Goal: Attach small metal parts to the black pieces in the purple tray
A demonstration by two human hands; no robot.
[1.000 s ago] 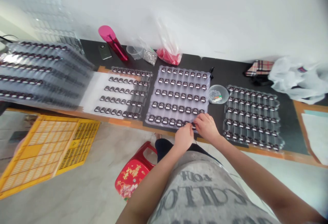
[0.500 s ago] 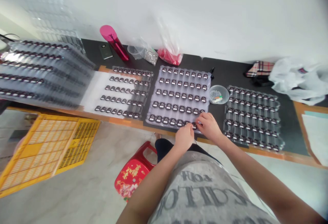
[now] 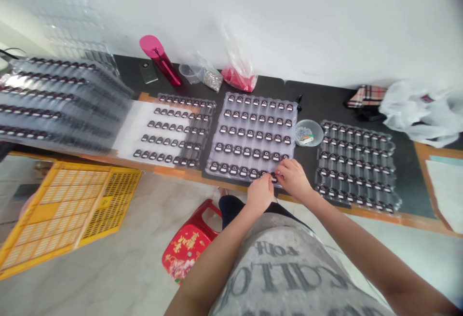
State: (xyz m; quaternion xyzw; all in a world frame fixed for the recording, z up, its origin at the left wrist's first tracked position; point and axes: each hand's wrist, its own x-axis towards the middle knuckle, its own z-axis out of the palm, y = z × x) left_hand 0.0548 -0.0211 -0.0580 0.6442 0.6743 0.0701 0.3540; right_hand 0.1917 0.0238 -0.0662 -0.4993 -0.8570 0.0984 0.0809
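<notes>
In the head view a pale plastic tray (image 3: 237, 119) lies before me, with rows of small black parts (image 3: 247, 151) that carry white labels. Both hands meet at its front right corner. My right hand (image 3: 294, 178) has thumb and fingers closed on a small black part (image 3: 274, 178) in the nearest row. Just left of it, my left hand (image 3: 261, 193) is closed, its fingertips against the same spot; what they pinch is hidden. A round clear tub (image 3: 316, 133) of tiny bits stands right of the tray.
Another filled tray (image 3: 356, 166) lies to the right, one (image 3: 177, 130) to the left, and a tall stack of trays (image 3: 65, 99) beyond. A pink bottle (image 3: 162, 62) and bags (image 3: 240, 79) line the wall. Below are a yellow crate (image 3: 72, 205) and a red stool (image 3: 191, 243).
The view has shifted very slightly. Both hands stay at the same corner of the tray, with no clear movement of the fingers or the black part.
</notes>
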